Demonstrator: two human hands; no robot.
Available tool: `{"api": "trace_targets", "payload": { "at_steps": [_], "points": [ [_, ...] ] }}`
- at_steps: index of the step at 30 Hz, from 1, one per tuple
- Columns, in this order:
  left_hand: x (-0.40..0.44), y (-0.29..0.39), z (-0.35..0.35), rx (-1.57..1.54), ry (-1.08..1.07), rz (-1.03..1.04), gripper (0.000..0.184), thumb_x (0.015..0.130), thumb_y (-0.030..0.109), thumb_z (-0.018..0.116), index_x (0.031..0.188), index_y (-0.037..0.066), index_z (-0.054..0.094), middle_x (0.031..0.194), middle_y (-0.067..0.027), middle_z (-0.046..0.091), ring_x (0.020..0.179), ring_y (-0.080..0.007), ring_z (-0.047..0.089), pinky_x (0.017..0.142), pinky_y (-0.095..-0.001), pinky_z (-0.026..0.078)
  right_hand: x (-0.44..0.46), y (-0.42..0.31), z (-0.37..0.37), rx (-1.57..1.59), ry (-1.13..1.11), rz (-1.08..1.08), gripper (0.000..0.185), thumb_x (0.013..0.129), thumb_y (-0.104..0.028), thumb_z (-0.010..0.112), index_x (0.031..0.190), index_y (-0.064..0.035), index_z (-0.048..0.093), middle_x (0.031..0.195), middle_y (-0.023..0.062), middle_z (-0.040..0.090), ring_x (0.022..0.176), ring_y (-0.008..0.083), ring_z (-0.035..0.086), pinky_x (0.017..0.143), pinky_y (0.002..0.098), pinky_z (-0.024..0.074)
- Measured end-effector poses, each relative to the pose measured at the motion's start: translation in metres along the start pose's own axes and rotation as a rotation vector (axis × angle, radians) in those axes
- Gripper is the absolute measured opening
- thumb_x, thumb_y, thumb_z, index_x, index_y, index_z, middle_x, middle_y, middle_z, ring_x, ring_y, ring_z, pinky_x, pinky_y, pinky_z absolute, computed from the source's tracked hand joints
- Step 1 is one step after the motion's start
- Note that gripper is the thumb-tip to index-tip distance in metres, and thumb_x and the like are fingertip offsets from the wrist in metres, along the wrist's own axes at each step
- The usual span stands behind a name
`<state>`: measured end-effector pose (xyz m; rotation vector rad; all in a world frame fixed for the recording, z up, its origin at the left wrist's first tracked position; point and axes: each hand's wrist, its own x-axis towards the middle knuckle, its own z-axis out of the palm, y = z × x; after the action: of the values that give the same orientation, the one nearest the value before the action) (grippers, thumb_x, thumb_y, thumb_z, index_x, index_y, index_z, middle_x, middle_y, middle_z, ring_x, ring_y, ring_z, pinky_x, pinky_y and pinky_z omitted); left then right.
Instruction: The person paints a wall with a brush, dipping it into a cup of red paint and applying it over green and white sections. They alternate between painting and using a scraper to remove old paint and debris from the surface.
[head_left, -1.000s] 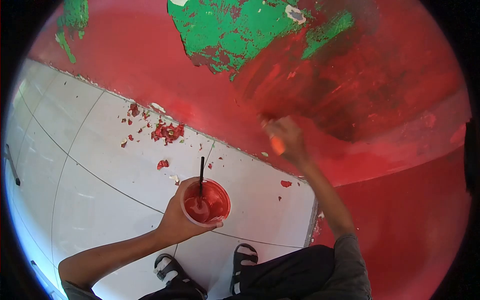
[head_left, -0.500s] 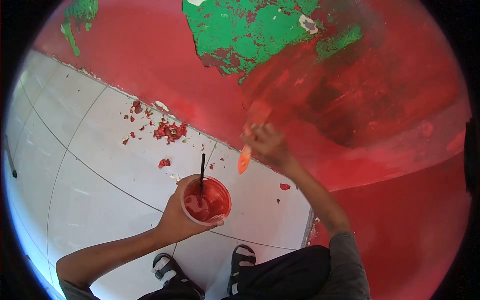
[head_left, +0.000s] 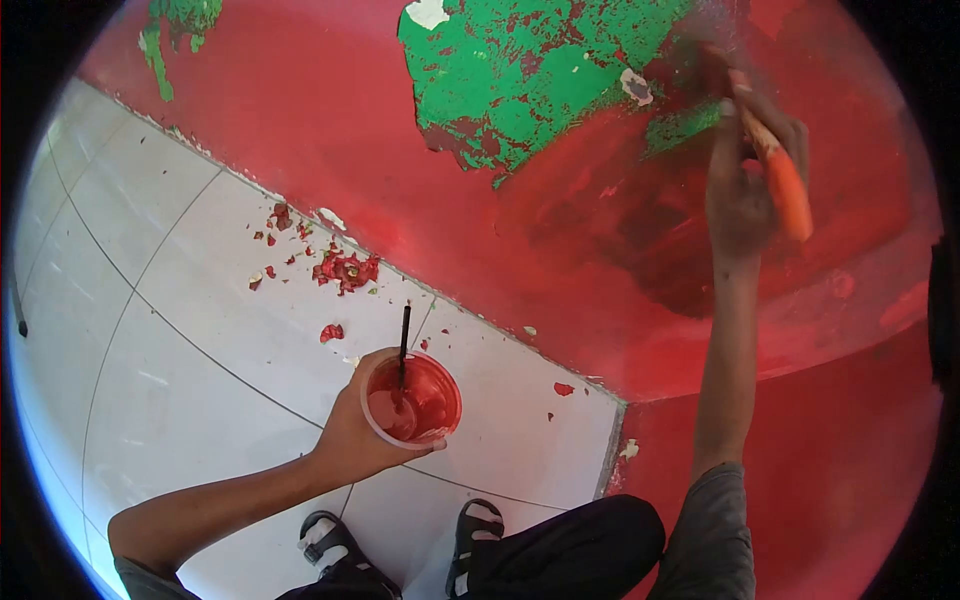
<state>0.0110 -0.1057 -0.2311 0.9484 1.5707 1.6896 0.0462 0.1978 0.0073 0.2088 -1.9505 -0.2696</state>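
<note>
My left hand (head_left: 355, 435) is wrapped round a plastic cup (head_left: 440, 440) of red paint (head_left: 395, 412), held over the floor. A thin black stick (head_left: 405, 335) stands upright in the paint. My right hand (head_left: 745, 190) is closed round the orange handle of a paintbrush (head_left: 790, 195), its head up against the wall and blurred by motion. Beside the brush lies a green patch (head_left: 540, 70) where the red coat is gone. Dark red smears (head_left: 650, 220) spread over the wall below it.
Red paint flakes (head_left: 345, 270) lie in a heap on the white tiled floor (head_left: 220, 320), with several loose chips around. The red wall (head_left: 330, 130) meets the floor along a slanting edge. My sandalled feet (head_left: 335, 540) stand at the bottom.
My right hand has moved up and to the right with the paintbrush, from low on the wall to beside the green patch. The left hand and cup stay nearly in place.
</note>
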Motion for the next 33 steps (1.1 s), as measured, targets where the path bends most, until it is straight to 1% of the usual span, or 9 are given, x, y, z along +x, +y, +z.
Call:
{"api": "trace_targets", "payload": {
  "at_steps": [5,9,12,16,19,22,25,29,33],
  "points": [
    [0.005,-0.002,-0.002,-0.067,0.087,0.096,0.094,0.058,0.024,0.091,0.130,0.003,0.035,0.123,-0.0133,0.049,0.116,-0.0236,0.050,0.097,-0.0359,0.044,-0.100,-0.024,0.041,-0.223,-0.331,-0.382,0.025,0.078,-0.004,0.063,0.101,-0.0135,0.067,0.090,0.0037,0.064,0.076,0.0203,0.060,0.062,0.0316,0.0483],
    [0.007,0.006,-0.006,0.056,0.181,0.127,0.093,0.057,0.022,0.092,0.129,0.002,0.036,0.120,-0.0122,0.048,0.113,-0.0236,0.051,0.096,-0.0366,0.044,-0.181,-0.069,0.073,0.079,-0.733,-0.297,0.024,0.076,-0.010,0.066,0.099,-0.0160,0.066,0.093,0.0015,0.063,0.075,0.0188,0.060,0.058,0.0313,0.0489],
    [0.006,0.005,-0.008,0.056,0.212,0.182,0.093,0.057,0.022,0.092,0.128,0.003,0.036,0.121,-0.0123,0.048,0.113,-0.0236,0.051,0.096,-0.0367,0.044,-0.150,-0.042,0.069,0.213,-0.596,-0.138,0.019,0.076,-0.006,0.068,0.094,-0.0112,0.065,0.090,0.0030,0.064,0.074,0.0193,0.060,0.056,0.0298,0.0484],
    [0.011,0.003,-0.010,0.073,0.186,0.197,0.093,0.057,0.023,0.092,0.129,0.003,0.036,0.122,-0.0128,0.046,0.114,-0.0234,0.050,0.095,-0.0368,0.045,-0.010,0.016,0.028,0.390,-0.205,-0.040,0.013,0.079,0.006,0.061,0.086,-0.0049,0.064,0.090,0.0083,0.067,0.082,0.0202,0.066,0.071,0.0324,0.0532],
    [0.017,0.000,-0.004,0.053,0.183,0.178,0.093,0.057,0.023,0.092,0.129,0.003,0.036,0.122,-0.0126,0.047,0.114,-0.0235,0.051,0.094,-0.0368,0.046,0.066,0.022,-0.017,0.198,-0.029,-0.030,0.016,0.081,0.009,0.060,0.088,-0.0040,0.065,0.095,0.0094,0.068,0.082,0.0212,0.066,0.068,0.0297,0.0534],
    [0.022,0.000,0.002,0.039,0.158,0.170,0.093,0.057,0.023,0.092,0.129,0.003,0.036,0.122,-0.0124,0.048,0.114,-0.0237,0.051,0.094,-0.0367,0.046,0.077,0.024,-0.031,-0.221,0.095,-0.249,0.015,0.081,0.004,0.062,0.090,-0.0075,0.068,0.091,0.0077,0.068,0.078,0.0233,0.064,0.064,0.0313,0.0527],
    [0.021,0.008,0.006,0.034,0.146,0.191,0.093,0.057,0.023,0.092,0.129,0.003,0.036,0.121,-0.0125,0.049,0.114,-0.0238,0.051,0.095,-0.0367,0.047,-0.003,0.025,0.000,-0.424,-0.223,-0.539,0.025,0.076,-0.013,0.063,0.101,-0.0128,0.065,0.093,0.0058,0.063,0.078,0.0220,0.060,0.059,0.0334,0.0514],
    [0.015,0.017,0.006,-0.017,0.145,0.177,0.091,0.058,0.022,0.091,0.128,0.003,0.036,0.121,-0.0128,0.050,0.114,-0.0237,0.052,0.095,-0.0366,0.046,-0.091,-0.034,0.026,0.043,-0.802,-0.309,0.022,0.078,-0.007,0.064,0.099,-0.0109,0.064,0.089,0.0068,0.061,0.076,0.0215,0.060,0.066,0.0380,0.0519],
    [0.010,0.016,0.003,-0.005,0.151,0.188,0.089,0.059,0.022,0.091,0.128,0.003,0.037,0.121,-0.0128,0.050,0.114,-0.0237,0.052,0.096,-0.0365,0.045,-0.015,0.016,0.019,0.215,-0.400,-0.045,0.009,0.082,-0.002,0.066,0.090,-0.0053,0.064,0.091,0.0064,0.066,0.082,0.0202,0.064,0.074,0.0292,0.0528]
  ]
}}
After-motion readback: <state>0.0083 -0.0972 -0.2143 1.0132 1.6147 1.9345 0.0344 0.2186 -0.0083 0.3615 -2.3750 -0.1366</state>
